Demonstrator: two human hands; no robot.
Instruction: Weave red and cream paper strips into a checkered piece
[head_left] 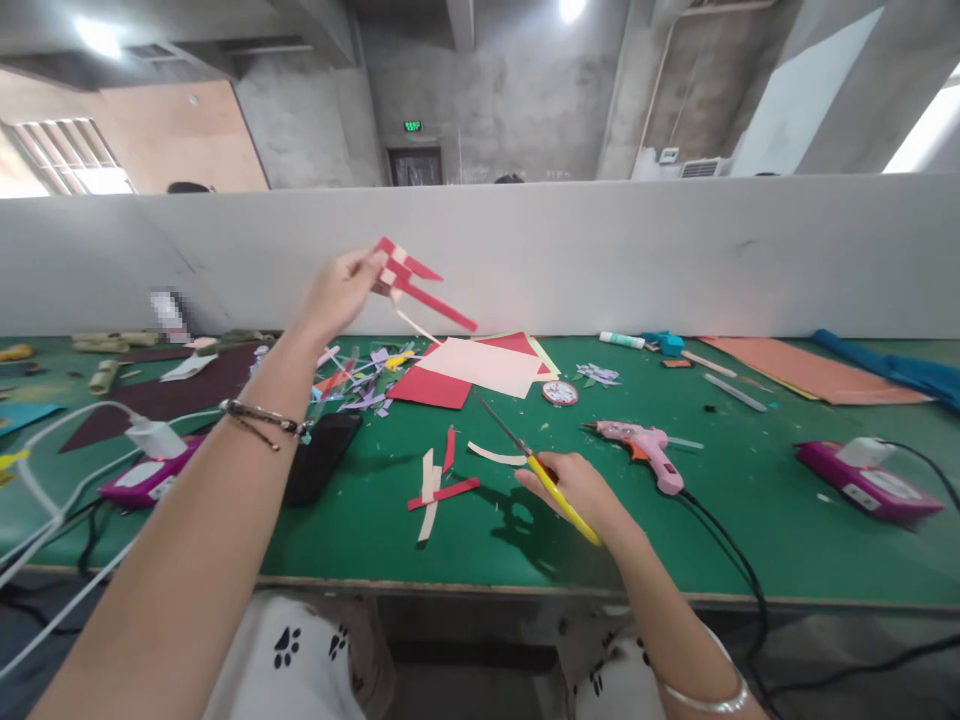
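Raised above the table, my left hand [347, 287] pinches a small weave of red and cream paper strips [397, 268]. Red strip ends stick out to the right of it, and one thin cream strip hangs down. Low over the green table, my right hand [574, 490] is closed on yellow-handled scissors [553, 483], their blades pointing up and left. Left of the scissors lie loose red and cream strips [435, 490], some crossing each other. A curved cream strip [495, 455] rests by the blades. Further back are a cream paper sheet [480, 365] and red paper [431, 390].
A pink glue gun [645, 445] with a black cable lies to the right. Purple power strips [870, 485] sit at both sides. A black phone [322, 455] lies under my left forearm, near purple paper scraps [371, 375]. A grey partition [525, 260] stands behind.
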